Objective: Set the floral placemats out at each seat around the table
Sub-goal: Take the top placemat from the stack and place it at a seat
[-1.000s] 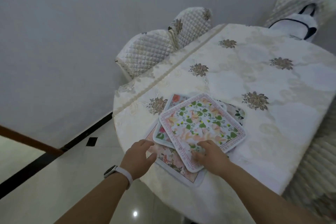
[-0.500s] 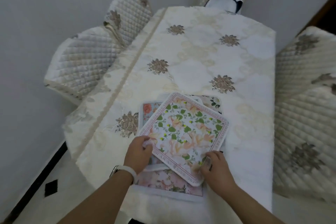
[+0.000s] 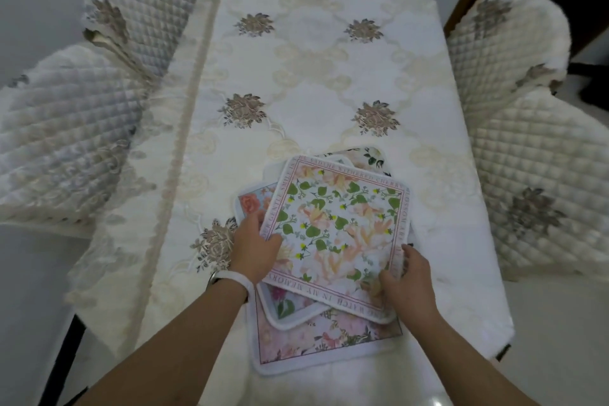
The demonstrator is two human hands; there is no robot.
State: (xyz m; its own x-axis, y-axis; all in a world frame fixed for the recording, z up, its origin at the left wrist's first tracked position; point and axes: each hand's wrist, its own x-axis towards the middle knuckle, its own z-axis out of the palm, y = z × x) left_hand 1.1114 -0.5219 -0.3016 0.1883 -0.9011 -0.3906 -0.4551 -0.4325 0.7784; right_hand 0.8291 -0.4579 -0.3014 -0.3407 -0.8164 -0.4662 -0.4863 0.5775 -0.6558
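Top placemat (image 3: pixel 333 227), now gripped at both edges by left (image 3: pixel 253 245) and right hands (image 3: pixel 407 277).

A cream tablecloth (image 3: pixel 316 82) of woven, faintly sheened fabric with raised embroidered flowers is seen. The top placemat (image 3: pixel 336 234) is shown as smooth printed material with a soft white edging. Quilted, padded cloth is seen on the chair covers (image 3: pixel 540 155), and the floor (image 3: pixel 560 339) appears glossy.

Home dining room: clothed table (image 3: pixel 316 82), quilted chairs (image 3: pixel 62 142).
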